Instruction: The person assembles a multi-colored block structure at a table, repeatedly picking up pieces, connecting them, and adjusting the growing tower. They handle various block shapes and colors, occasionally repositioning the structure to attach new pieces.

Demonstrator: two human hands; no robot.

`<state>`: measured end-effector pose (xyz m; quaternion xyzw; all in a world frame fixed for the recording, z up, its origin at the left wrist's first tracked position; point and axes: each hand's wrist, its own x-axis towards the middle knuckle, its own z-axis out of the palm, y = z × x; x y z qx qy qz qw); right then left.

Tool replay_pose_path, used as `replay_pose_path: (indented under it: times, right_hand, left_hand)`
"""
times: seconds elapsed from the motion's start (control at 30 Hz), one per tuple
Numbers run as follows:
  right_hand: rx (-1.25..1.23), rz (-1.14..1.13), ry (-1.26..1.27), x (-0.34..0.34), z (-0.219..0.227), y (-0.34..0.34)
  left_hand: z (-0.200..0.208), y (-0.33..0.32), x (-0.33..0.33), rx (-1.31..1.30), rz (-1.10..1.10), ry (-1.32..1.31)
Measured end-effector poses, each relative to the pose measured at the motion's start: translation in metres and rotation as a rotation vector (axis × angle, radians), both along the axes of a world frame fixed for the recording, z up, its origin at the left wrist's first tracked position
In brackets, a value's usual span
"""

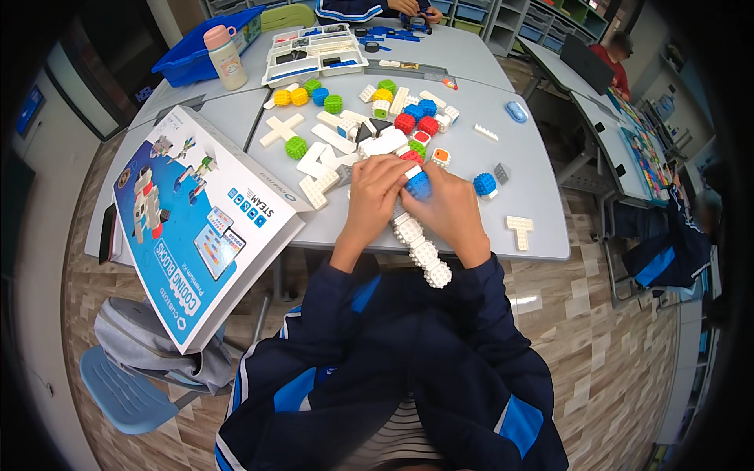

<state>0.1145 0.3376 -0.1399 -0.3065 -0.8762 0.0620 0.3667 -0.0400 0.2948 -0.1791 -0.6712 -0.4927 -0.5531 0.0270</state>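
Observation:
Both of my hands are closed around a model built of knobby blocks, close to the table's front edge. My left hand (372, 196) grips its left side with bent fingers. On the other side, my right hand (449, 206) presses a blue block (419, 185) with its thumb and fingers. A tail of white knobby blocks (424, 253) hangs from under the hands past the table edge. White, red and green parts (385, 143) lie just beyond my fingers; whether they are joined to the model is partly hidden.
Loose blocks (295, 147) and white connector pieces (518, 232) are scattered over the grey table (440, 235). A large box (196, 228) leans at the left edge. Further back are a white sorting tray (302, 74), a bottle (226, 63) and a blue bin (177, 59). Another person's hands (416, 9) work across the table.

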Motion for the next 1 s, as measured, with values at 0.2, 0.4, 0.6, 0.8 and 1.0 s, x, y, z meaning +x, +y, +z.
replay_pose_path:
  times: [0.2,0.4,0.6,0.8,1.0]
  right_hand:
    - [0.084,0.065,0.04,-0.0005,-0.0085,0.002]
    - [0.098,0.088,0.057,-0.0006,-0.0084,0.0017]
    - [0.106,0.096,0.075,-0.0011,-0.0084,0.0005]
    - [0.111,0.103,0.087,-0.0012,-0.0084,0.0007]
    - [0.165,0.096,0.079,-0.0003,-0.0099,-0.001]
  left_hand:
    - [-0.002,-0.0018,-0.0018,-0.003,-0.004,-0.021]
    - [-0.0033,-0.0023,-0.0034,-0.019,-0.017,-0.032]
    - [-0.004,-0.0039,-0.0036,-0.024,-0.021,-0.041]
    - [-0.0036,-0.004,-0.0036,-0.036,-0.028,-0.051]
    - [-0.0028,-0.0045,-0.0074,-0.056,-0.049,-0.037]
